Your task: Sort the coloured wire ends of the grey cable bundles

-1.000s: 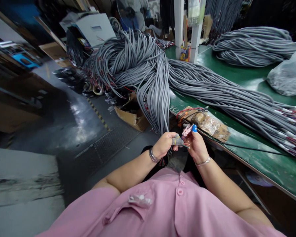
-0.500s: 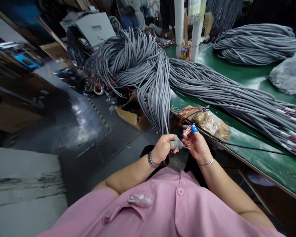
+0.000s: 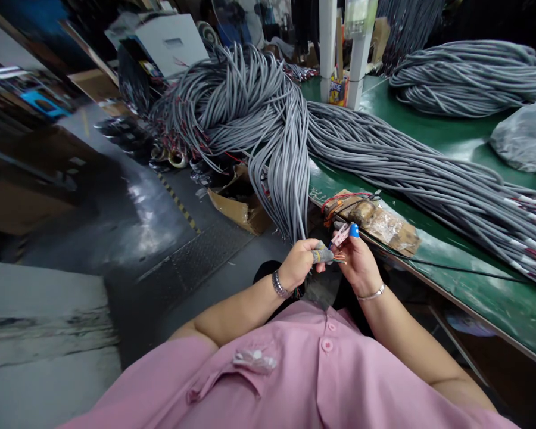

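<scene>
My left hand (image 3: 298,263) is closed, its fingertips in grey knitted covers with a yellow band. It pinches several thin coloured wires (image 3: 339,258), whose bare-looking ends point toward my right hand. My right hand (image 3: 358,262) wears a blue cover on the thumb tip. Between thumb and fingers it grips a small pale pink piece (image 3: 340,236), its exact kind too small to make out. The two hands are close together, in front of the bench edge. Grey cables (image 3: 282,190) hang down just beyond my left hand.
A green bench (image 3: 464,268) runs along the right, with grey cable bundles (image 3: 406,155) laid over it. Near its edge lies a taped cardboard piece (image 3: 384,226) with red and black wires. An open carton (image 3: 232,208) stands on the floor; a plastic bag (image 3: 524,134) rests at right.
Both hands keep their grip and stay nearly in place. My left hand and the wires have shifted very slightly to the right; the view has moved a little.
</scene>
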Action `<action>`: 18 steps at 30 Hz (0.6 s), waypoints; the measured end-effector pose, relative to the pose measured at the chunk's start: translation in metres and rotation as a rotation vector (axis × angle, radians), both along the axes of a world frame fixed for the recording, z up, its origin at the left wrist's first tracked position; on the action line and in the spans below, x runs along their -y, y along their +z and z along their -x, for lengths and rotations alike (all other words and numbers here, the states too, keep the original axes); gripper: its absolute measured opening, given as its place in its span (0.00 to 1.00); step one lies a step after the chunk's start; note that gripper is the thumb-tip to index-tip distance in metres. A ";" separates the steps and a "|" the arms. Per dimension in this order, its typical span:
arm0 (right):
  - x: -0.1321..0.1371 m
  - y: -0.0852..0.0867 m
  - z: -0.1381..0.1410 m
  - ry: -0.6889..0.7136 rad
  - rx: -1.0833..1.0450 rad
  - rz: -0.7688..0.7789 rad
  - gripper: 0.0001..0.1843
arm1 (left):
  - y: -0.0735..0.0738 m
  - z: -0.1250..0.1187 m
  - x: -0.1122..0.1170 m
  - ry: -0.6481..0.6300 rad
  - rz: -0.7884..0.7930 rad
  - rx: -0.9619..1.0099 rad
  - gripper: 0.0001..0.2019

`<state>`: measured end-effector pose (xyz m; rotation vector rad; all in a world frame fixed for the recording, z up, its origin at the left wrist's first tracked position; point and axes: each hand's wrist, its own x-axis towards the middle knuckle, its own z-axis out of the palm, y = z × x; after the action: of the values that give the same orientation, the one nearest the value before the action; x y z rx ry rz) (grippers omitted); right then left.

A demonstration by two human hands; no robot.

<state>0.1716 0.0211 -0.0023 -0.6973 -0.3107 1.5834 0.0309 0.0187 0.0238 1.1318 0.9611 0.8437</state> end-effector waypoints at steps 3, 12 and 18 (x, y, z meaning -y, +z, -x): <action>0.001 0.000 -0.001 0.031 -0.005 0.012 0.20 | 0.001 0.001 0.001 0.004 -0.004 -0.001 0.07; 0.000 -0.002 -0.013 0.113 0.000 0.031 0.21 | -0.002 0.007 0.013 0.043 -0.080 0.034 0.09; 0.000 -0.005 -0.012 0.058 0.087 -0.006 0.17 | -0.002 0.004 0.010 0.055 -0.057 0.053 0.10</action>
<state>0.1836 0.0209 -0.0076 -0.7596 -0.4027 1.6086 0.0267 0.0083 0.0218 1.1303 0.9326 0.9467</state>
